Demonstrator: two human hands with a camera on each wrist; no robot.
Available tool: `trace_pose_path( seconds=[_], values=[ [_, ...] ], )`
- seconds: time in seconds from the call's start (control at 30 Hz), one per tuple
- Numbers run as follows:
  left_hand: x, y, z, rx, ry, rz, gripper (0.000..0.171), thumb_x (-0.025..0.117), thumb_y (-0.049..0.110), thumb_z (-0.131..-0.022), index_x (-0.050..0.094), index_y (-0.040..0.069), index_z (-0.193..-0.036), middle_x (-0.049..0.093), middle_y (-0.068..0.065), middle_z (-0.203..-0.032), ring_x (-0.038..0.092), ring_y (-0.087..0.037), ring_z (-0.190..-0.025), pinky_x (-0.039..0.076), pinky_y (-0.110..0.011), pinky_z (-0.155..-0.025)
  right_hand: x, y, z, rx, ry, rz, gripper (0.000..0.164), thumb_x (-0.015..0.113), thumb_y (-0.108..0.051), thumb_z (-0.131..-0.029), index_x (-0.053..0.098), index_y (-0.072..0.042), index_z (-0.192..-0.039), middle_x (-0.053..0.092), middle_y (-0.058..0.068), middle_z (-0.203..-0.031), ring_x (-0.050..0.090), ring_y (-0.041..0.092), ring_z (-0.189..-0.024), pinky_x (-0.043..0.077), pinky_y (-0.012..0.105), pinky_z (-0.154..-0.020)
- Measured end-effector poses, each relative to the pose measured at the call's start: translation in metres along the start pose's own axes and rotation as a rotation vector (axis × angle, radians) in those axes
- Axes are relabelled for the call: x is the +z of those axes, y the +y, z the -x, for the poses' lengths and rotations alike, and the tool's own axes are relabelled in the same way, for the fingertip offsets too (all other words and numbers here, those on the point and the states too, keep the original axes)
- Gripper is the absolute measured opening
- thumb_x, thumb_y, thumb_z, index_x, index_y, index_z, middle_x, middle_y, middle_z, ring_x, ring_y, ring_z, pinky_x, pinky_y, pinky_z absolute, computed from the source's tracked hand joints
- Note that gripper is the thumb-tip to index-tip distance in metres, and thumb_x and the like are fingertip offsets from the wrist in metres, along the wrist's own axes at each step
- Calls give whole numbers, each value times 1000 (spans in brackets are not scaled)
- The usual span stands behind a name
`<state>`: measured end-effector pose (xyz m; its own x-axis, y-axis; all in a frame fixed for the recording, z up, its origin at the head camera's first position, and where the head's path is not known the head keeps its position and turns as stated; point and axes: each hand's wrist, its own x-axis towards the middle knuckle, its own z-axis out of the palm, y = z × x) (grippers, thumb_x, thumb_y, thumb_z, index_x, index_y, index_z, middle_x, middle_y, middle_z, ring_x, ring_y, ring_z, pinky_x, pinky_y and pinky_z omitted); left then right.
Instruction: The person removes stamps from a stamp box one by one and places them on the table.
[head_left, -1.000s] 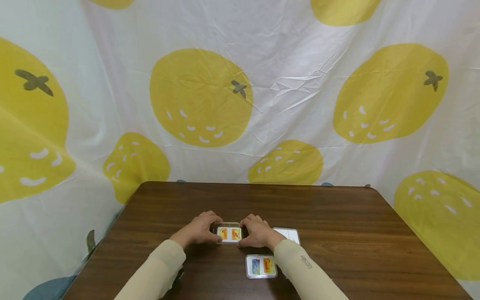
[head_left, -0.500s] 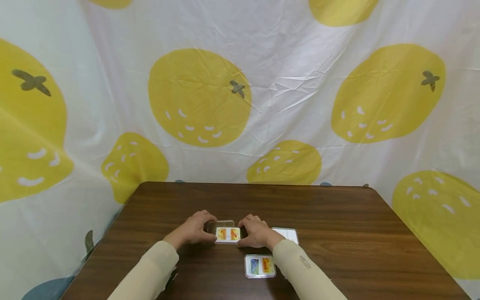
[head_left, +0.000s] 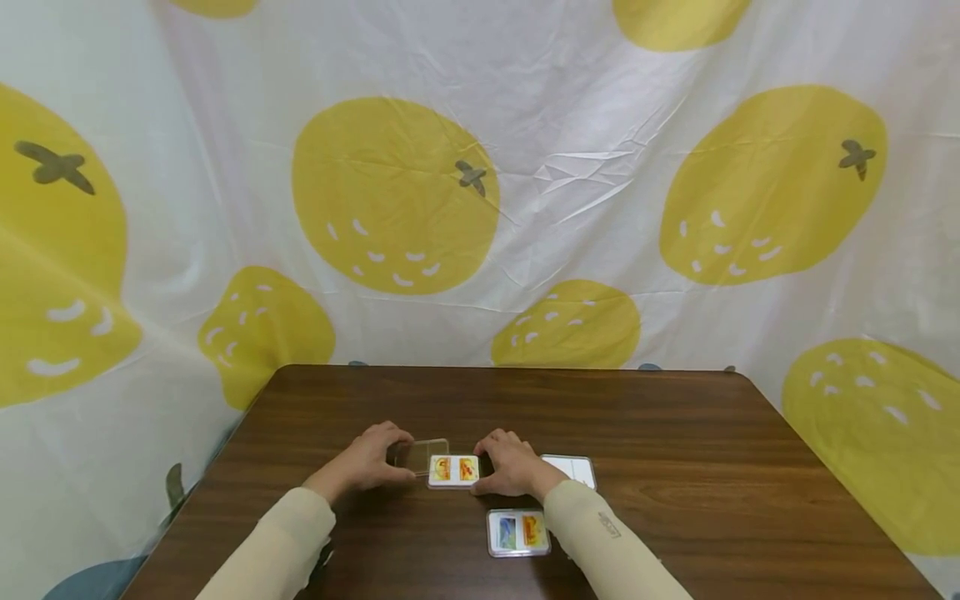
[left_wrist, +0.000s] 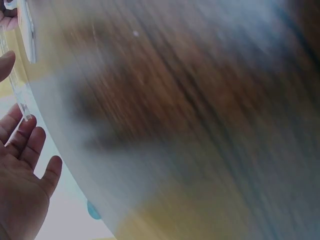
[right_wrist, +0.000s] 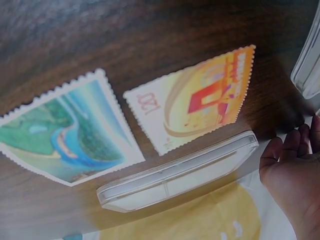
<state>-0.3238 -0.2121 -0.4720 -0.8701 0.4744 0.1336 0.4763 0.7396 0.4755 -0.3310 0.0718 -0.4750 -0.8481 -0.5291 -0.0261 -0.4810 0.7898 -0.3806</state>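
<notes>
My left hand (head_left: 366,460) pinches a clear plastic cover (head_left: 411,457) by its left end, thumb on the near side and fingers on the far side. The cover sits left of a white stamp holder (head_left: 454,472) and overlaps its left end in the head view. Two orange-yellow stamps (head_left: 468,469) show on that holder. My right hand (head_left: 512,463) grips the holder's right end between thumb and fingers. In the left wrist view, the cover (left_wrist: 19,97) lies between thumb and fingertips, with the holder's white edge (left_wrist: 28,35) beyond.
Nearer the body lies a clear case (head_left: 518,533) with a blue-green and an orange stamp, beside the right sleeve (head_left: 607,533). Another white case (head_left: 572,469) lies right of the right hand. The brown table (head_left: 712,467) backs onto a lemon-print curtain (head_left: 570,208).
My left hand has drawn the clear cover leftward off the stamp holder, exposing most of it. The right hand has stayed at the holder's right end.
</notes>
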Motion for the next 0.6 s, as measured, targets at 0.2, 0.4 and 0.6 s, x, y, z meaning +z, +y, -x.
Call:
trace_pose_path(
  seconds=[0.2, 0.4, 0.6],
  values=[
    [-5, -5, 6, -15, 6, 1, 57, 83, 36, -78, 64, 1, -120, 58, -10, -109, 52, -33, -107, 42, -56, -92, -2, -2, 1, -1, -9, 3, 51, 80, -38, -83, 61, -11, -122, 52, 11, -129, 45, 32, -123, 36, 53, -101],
    [-9, -12, 12, -26, 10, -5, 58, 84, 35, -77, 64, 1, -119, 58, -10, -108, 53, -33, -105, 43, -54, -91, -2, -4, 1, 17, -11, -6, 52, 80, -38, -83, 62, -11, -123, 52, 11, -130, 45, 32, -124, 35, 55, -102],
    [-13, -23, 22, -9, 29, -30, 59, 84, 37, -76, 65, 1, -119, 59, -8, -108, 53, -32, -105, 44, -52, -90, 0, -3, 1, 17, 0, -3, 52, 81, -38, -82, 63, -11, -123, 54, 11, -130, 46, 32, -123, 36, 55, -101]
  ],
)
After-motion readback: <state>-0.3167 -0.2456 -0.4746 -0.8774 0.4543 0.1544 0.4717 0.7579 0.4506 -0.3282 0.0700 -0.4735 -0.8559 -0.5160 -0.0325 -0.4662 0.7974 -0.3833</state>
